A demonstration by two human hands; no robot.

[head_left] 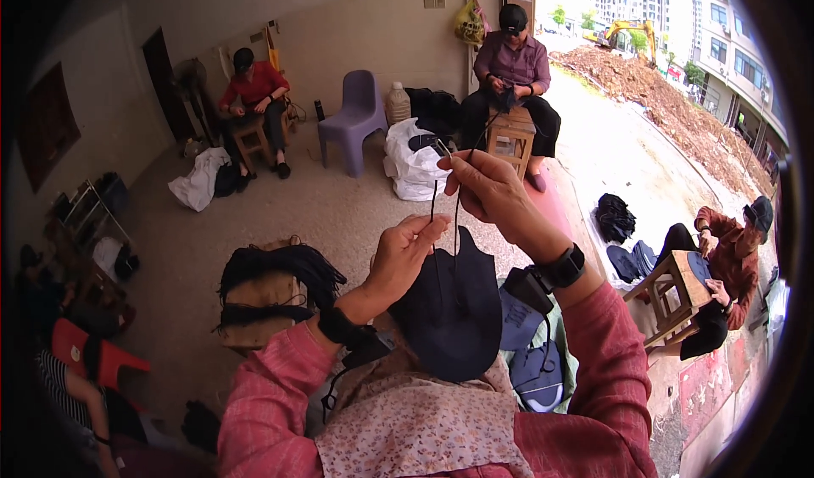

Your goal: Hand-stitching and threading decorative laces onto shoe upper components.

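A dark blue shaped fabric piece [449,317], which looks like a shoe upper, lies over my lap. Thin dark cord [436,196] rises from it in two strands. My left hand [405,253] pinches one strand between thumb and fingertips. Higher up, my right hand [492,191] is closed on the cord's other strand. A small, slender shiny metal tool [443,147] shows at the right fingertips; its exact kind is too small to tell. A patterned apron [415,419] covers my lap below the fabric piece.
Bundled dark cords [284,270] lie on a wooden stool [254,301] to my left. More blue pieces [538,372] rest by my right side. Seated people work around the room, one [511,62] ahead beside a wooden stool. A purple chair [354,113] and white sack [414,168] stand ahead.
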